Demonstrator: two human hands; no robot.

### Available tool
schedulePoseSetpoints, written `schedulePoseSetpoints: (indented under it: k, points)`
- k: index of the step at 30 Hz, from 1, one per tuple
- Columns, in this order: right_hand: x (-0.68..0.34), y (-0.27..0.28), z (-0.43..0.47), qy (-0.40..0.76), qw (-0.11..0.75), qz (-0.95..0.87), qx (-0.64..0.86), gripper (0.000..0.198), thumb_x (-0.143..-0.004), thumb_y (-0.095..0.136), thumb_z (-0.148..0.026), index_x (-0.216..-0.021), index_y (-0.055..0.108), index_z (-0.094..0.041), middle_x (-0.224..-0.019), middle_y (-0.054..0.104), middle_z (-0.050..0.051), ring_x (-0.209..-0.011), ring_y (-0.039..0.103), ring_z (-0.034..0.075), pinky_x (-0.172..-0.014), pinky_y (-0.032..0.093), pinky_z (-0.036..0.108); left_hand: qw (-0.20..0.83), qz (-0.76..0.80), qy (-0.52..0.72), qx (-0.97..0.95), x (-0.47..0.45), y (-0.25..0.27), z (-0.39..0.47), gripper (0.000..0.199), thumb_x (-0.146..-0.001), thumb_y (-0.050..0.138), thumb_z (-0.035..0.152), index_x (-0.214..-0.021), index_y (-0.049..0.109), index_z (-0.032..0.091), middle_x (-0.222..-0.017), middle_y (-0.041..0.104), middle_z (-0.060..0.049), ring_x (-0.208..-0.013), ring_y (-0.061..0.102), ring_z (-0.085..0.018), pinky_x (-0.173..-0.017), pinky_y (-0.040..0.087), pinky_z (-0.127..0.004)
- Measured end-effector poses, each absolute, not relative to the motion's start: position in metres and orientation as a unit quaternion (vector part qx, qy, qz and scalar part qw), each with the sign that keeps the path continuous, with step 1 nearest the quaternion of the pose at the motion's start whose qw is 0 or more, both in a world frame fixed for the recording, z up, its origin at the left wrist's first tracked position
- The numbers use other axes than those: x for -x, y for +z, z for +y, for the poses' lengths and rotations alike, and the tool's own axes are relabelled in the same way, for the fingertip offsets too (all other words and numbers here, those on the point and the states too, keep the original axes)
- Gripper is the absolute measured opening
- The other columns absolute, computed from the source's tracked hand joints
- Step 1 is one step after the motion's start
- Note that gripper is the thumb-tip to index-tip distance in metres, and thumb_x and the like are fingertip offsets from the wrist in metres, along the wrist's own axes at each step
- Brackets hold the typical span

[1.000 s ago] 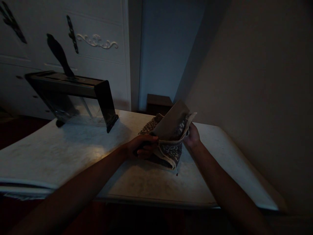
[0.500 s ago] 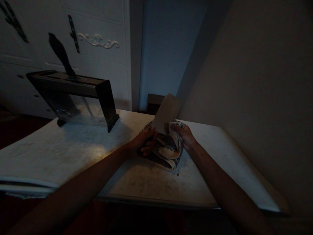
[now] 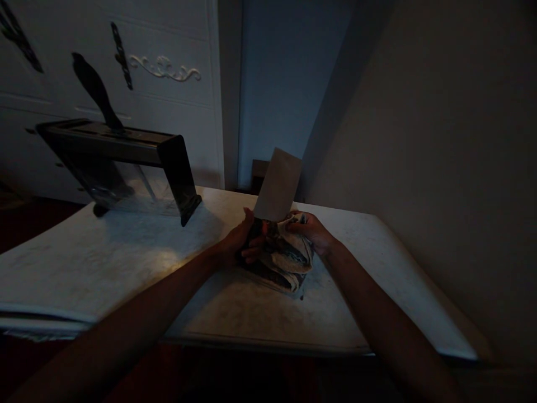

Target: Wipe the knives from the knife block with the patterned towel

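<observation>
A cleaver [image 3: 278,184] with a broad, flat blade points up and away from me over the table. My left hand [image 3: 243,240] is closed around its dark handle, which is mostly hidden by the fingers. A folded, patterned cloth [image 3: 289,260] lies bunched below the blade on the tabletop. My right hand [image 3: 308,229] pinches the cloth's upper right part, close to the blade's lower edge. Dim light leaves the contact between cloth and blade hard to make out.
A knife block [image 3: 172,151] with clear sides stands at the left on the white table [image 3: 201,319], a black-handled knife [image 3: 96,92] upright in it. Behind is a white cabinet [image 3: 176,112]. A wall [image 3: 440,140] rises along the right.
The cleaver blade has shifted slightly left and up, and more of it shows above the cloth. My right hand has moved a little left with the cloth's edge, which now folds lower.
</observation>
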State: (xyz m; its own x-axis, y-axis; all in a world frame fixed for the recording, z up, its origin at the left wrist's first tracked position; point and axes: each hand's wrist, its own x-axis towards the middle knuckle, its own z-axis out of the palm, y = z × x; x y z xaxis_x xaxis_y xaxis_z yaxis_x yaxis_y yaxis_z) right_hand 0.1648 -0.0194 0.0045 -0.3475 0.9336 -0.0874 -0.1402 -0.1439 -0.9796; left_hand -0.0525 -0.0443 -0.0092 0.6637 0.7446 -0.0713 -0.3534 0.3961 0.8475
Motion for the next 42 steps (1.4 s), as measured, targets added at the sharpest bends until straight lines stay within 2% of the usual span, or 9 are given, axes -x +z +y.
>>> schedulePoseSetpoints:
  k: [5, 11, 16, 18, 20, 23, 28, 31, 42]
  points:
    - [-0.162, 0.006, -0.02, 0.644, 0.447, -0.467, 0.409, 0.044, -0.048, 0.089, -0.025, -0.084, 0.067, -0.013, -0.078, 0.07, 0.004, -0.065, 0.065, 0.016, -0.065, 0.054, 0.026, 0.791, 0.228, 0.365, -0.434, 0.049, -0.008, -0.046, 0.075, -0.074, 0.037, 0.091, -0.082, 0.045, 0.017, -0.047, 0.031, 0.008, -0.03, 0.022, -0.005, -0.03, 0.027, -0.019]
    - [-0.157, 0.007, -0.019, 0.632, 0.521, -0.386, 0.425, 0.046, -0.052, 0.087, -0.031, -0.09, 0.069, -0.013, -0.084, 0.072, 0.007, -0.069, 0.067, 0.019, -0.07, 0.056, 0.03, 0.715, 0.25, 0.463, -0.461, 0.046, 0.001, -0.047, 0.074, -0.072, 0.044, 0.09, -0.082, 0.042, 0.017, -0.051, 0.031, 0.008, -0.033, 0.027, -0.006, -0.033, 0.027, -0.021]
    - [-0.146, 0.002, -0.02, 0.589, 0.584, -0.367, 0.421, 0.046, -0.058, 0.085, -0.043, -0.09, 0.066, -0.016, -0.089, 0.072, 0.006, -0.084, 0.068, 0.025, -0.078, 0.057, 0.036, 0.619, 0.301, 0.519, -0.506, 0.048, -0.004, -0.044, 0.048, -0.081, 0.048, 0.063, -0.086, 0.046, 0.016, -0.061, 0.039, 0.004, -0.042, 0.036, -0.008, -0.037, 0.027, -0.022]
    - [-0.14, -0.001, -0.02, 0.578, 0.607, -0.341, 0.425, 0.042, -0.061, 0.081, -0.042, -0.091, 0.065, -0.017, -0.09, 0.072, 0.005, -0.089, 0.068, 0.025, -0.08, 0.057, 0.037, 0.54, 0.335, 0.529, -0.563, 0.047, -0.009, -0.046, 0.036, -0.084, 0.048, 0.051, -0.092, 0.048, 0.015, -0.069, 0.046, 0.002, -0.054, 0.045, -0.01, -0.048, 0.037, -0.023]
    - [-0.132, -0.004, -0.022, 0.595, 0.618, -0.304, 0.415, 0.035, -0.065, 0.074, -0.04, -0.09, 0.064, -0.018, -0.09, 0.071, 0.004, -0.092, 0.067, 0.025, -0.082, 0.056, 0.037, 0.441, 0.366, 0.514, -0.638, 0.045, -0.013, -0.049, 0.033, -0.09, 0.046, 0.046, -0.101, 0.051, 0.015, -0.087, 0.055, -0.002, -0.079, 0.054, -0.014, -0.07, 0.046, -0.026]
    - [-0.119, -0.004, -0.028, 0.656, 0.59, -0.281, 0.376, 0.028, -0.064, 0.068, -0.041, -0.081, 0.062, -0.019, -0.085, 0.07, 0.005, -0.095, 0.066, 0.025, -0.08, 0.056, 0.036, 0.335, 0.398, 0.474, -0.71, 0.041, -0.013, -0.053, 0.039, -0.094, 0.042, 0.047, -0.111, 0.052, 0.014, -0.106, 0.058, -0.008, -0.1, 0.053, -0.018, -0.09, 0.044, -0.033]
    - [-0.106, 0.002, -0.046, 0.665, 0.56, -0.334, 0.364, 0.05, -0.049, 0.087, -0.045, -0.086, 0.065, -0.02, -0.08, 0.068, 0.001, -0.082, 0.066, 0.021, -0.071, 0.055, 0.029, 0.228, 0.41, 0.485, -0.738, 0.04, -0.018, -0.049, 0.038, -0.091, 0.048, 0.04, -0.115, 0.053, 0.011, -0.11, 0.061, -0.012, -0.101, 0.057, -0.022, -0.091, 0.045, -0.037]
    - [-0.103, 0.006, -0.053, 0.659, 0.532, -0.378, 0.373, 0.055, -0.049, 0.09, -0.042, -0.091, 0.065, -0.018, -0.084, 0.069, 0.002, -0.078, 0.067, 0.019, -0.074, 0.055, 0.03, 0.182, 0.398, 0.488, -0.755, 0.042, -0.024, -0.045, 0.032, -0.086, 0.053, 0.029, -0.113, 0.057, 0.012, -0.109, 0.063, -0.012, -0.101, 0.058, -0.022, -0.092, 0.045, -0.036]
    - [-0.101, 0.005, -0.047, 0.615, 0.594, -0.346, 0.386, 0.056, -0.046, 0.09, -0.036, -0.093, 0.066, -0.017, -0.091, 0.071, 0.005, -0.088, 0.068, 0.025, -0.077, 0.057, 0.037, 0.208, 0.462, 0.418, -0.754, 0.034, -0.02, -0.047, 0.029, -0.08, 0.061, 0.019, -0.109, 0.06, 0.014, -0.104, 0.064, -0.01, -0.095, 0.058, -0.023, -0.087, 0.045, -0.035]
